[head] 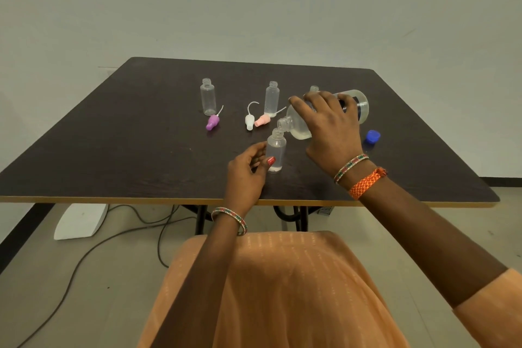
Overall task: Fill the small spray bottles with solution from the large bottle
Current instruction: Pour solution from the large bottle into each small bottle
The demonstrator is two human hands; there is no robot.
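Tabletop [141, 135] — right hand [330, 127] grips large bottle [358, 106], left hand [245, 172] pinches small bottle [276, 150].

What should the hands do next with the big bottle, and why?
Probably keep tipping the large bottle gently. The right hand holds it tilted, its mouth right at the neck of the small bottle that the left hand steadies. Only a little liquid shows at that bottle's bottom, so it seems to need more.

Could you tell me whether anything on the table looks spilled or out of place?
No spill shows. The only loose bits are three spray tops, purple, white and pink, lying on their sides on the table, and the blue cap.
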